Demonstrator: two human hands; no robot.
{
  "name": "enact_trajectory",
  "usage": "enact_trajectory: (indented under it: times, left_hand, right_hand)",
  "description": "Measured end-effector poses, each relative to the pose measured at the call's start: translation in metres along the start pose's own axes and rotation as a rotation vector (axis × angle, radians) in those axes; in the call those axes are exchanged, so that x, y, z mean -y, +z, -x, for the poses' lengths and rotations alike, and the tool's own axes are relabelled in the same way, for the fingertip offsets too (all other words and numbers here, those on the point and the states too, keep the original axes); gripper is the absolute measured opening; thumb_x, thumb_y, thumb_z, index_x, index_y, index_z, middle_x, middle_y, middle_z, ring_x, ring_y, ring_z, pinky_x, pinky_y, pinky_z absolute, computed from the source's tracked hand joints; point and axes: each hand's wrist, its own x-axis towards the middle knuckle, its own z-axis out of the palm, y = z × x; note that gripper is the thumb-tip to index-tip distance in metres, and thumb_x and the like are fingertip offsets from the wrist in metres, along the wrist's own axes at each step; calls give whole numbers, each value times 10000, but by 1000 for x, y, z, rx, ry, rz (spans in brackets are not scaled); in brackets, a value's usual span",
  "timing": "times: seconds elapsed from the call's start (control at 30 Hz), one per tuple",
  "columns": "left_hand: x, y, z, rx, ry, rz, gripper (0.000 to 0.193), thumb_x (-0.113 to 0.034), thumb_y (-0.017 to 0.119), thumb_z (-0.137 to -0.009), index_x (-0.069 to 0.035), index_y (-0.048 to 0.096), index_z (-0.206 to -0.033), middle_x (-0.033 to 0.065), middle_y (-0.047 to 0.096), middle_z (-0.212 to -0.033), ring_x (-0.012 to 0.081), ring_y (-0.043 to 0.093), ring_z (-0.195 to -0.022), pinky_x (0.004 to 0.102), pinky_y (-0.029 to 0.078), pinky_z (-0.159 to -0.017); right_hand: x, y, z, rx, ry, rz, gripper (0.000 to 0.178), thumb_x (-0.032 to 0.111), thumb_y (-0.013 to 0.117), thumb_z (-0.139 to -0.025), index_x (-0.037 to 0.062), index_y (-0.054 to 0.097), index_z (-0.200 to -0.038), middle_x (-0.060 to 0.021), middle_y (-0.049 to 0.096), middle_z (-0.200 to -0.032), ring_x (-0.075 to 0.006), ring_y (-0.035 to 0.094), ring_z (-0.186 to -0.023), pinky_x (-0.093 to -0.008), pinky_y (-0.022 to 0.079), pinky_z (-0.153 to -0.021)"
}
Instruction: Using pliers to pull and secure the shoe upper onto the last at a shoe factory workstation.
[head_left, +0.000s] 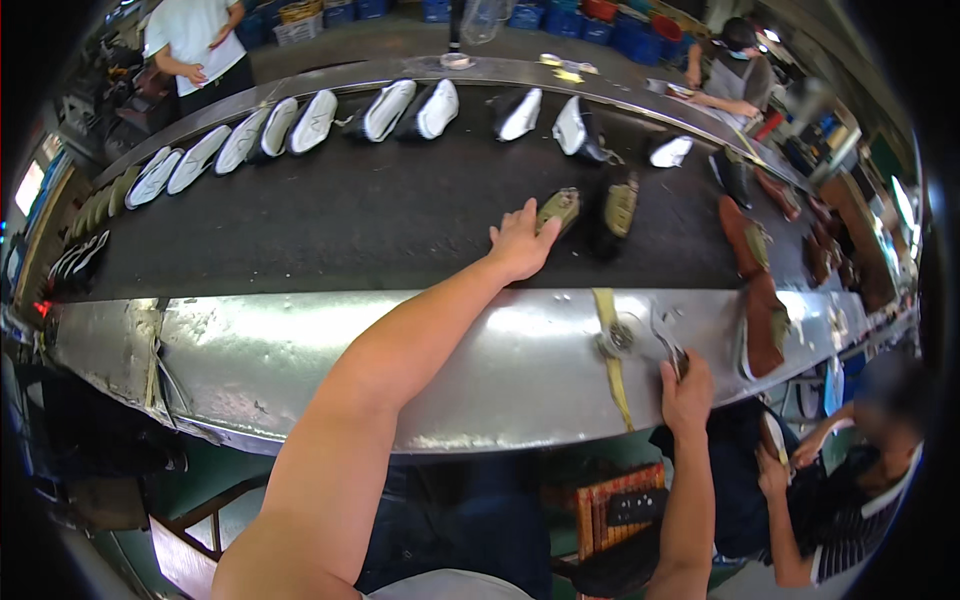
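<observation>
My left hand (522,242) reaches across the dark conveyor belt (350,215), its thumb and fingers on either side of the near end of a dark shoe (560,208) with an olive top face. Just right of it lies another dark shoe (619,205) with the same olive face. Above the metal ledge, my right hand (688,395) is closed round the dark handle of a hand tool with a curved metal end (662,328). The tool's exact kind cannot be made out. Left of the tool, a small round item (617,340) sits by a yellow strip (606,385).
White-faced shoes (390,110) line the belt's far side. Brown shoes (766,325) lie on the right, one upon the metal ledge (470,385). A person (800,470) works close at the right. Two people (205,50) are beyond the belt. A slatted seat (605,505) is below.
</observation>
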Motion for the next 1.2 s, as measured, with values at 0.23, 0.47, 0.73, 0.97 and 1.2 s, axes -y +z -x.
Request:
enact_trajectory:
  times: [0.23, 0.47, 0.73, 0.97, 1.2]
  left_hand:
    - [145, -132, -119, -725, 12, -143, 719, -441, 650, -930, 144, 515, -1326, 349, 531, -1383, 468, 497, -1308, 485, 375, -1139]
    - [246, -246, -185, -786, -362, -305, 1072, -606, 751, -795, -72, 270, -1591, 291, 239, -1615, 439, 205, -1519, 483, 277, -1215]
    - [268, -294, -191, -515, -330, -402, 776, -505, 647, -897, -134, 426, -1541, 262, 517, -1466, 374, 520, -1351, 456, 419, -1124]
    - [169, -391, 25, -229, -311, -329, 578, -357, 634, -907, 37, 600, -1329, 223, 693, -1207, 302, 674, -1074, 380, 495, -965]
    - [157, -412, 368, -504, -461, -149, 675, -199, 658, -879, 97, 466, -1454, 218, 589, -1371, 267, 557, -1275, 382, 380, -1124]
  right_hand:
    - [-6, 0, -8, -69, -97, -182, 416, 191, 690, -917, -47, 556, -1231, -199, 632, -1046, -327, 639, -927, -399, 505, -823]
    - [184, -54, -162, 574, -42, -509, 198, 164, 624, -942, -21, 620, -1010, -106, 654, -745, -160, 646, -683, -319, 498, -643]
    - [373, 125, -339, 319, -764, 359, 355, 72, 597, -904, -71, 560, -1226, -276, 643, -1161, -398, 636, -1117, -456, 538, -943]
    - [399, 211, -384, 171, -800, 581, 443, 50, 583, -930, -75, 499, -1347, -232, 595, -1295, -360, 582, -1224, -424, 543, -986]
    - [451, 205, -355, 382, -787, 676, 342, 149, 596, -963, -22, 647, -1254, -180, 685, -1233, -319, 648, -1183, -401, 541, -977]
